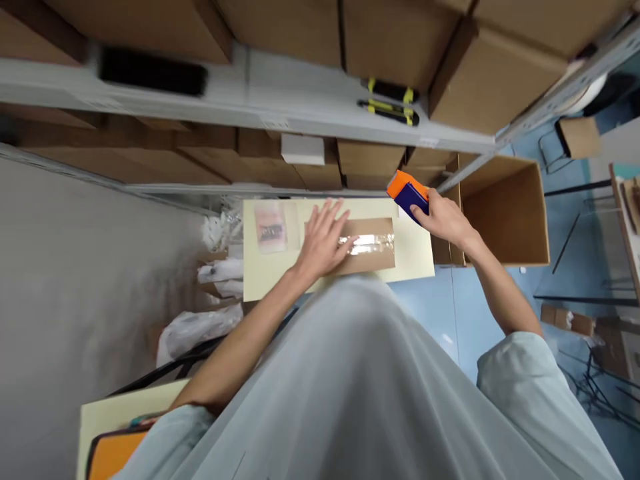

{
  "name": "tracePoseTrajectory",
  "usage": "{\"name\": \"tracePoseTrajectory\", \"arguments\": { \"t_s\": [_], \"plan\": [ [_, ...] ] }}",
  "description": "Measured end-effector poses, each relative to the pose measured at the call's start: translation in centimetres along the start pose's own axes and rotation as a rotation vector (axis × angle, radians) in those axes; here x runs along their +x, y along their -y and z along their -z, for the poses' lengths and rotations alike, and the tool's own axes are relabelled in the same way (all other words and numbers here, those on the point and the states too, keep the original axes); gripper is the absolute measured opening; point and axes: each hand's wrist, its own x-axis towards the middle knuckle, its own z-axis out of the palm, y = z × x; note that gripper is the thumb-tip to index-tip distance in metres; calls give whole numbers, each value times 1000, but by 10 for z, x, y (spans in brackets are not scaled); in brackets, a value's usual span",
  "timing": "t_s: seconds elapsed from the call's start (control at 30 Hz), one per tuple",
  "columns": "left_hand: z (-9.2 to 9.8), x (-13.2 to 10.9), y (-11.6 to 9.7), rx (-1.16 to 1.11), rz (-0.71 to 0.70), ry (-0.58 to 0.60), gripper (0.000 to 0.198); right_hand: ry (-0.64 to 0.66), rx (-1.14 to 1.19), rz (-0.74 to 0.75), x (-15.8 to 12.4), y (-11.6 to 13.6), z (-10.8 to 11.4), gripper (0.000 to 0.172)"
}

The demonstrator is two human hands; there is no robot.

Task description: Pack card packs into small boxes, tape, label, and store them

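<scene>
A flat brown cardboard box (373,262) lies on the pale yellow tabletop (420,257), with shiny clear tape running along its upper face. My left hand (324,241) rests on the left part of this box, fingers spread. To the right, my right hand (447,217) grips an orange and dark-blue block-shaped thing (411,198) and holds it up over the table's right end. Its exact kind I cannot make out. On the table's left side is a clear plastic packet (271,228) with something dark inside.
Shelves (300,83) with cardboard boxes run above the table's far side; yellow-and-black cutters (390,112) lie on one. A tall open carton (505,220) stands at right. Plastic-wrapped items (203,330) are at left. Behind my left arm is another surface (90,427) with an orange object.
</scene>
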Motion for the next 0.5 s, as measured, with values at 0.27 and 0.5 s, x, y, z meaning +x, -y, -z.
{"name": "tracePoseTrajectory", "arguments": {
  "t_s": [0.27, 0.5],
  "plan": [
    [62, 99, -7, 28, -139, -217, 59, -141, 39, 376, 102, 154, 21, 48],
    [92, 144, 33, 47, -65, -275, 64, -147, -193, 325, 198, 224, 26, 52]
  ]
}}
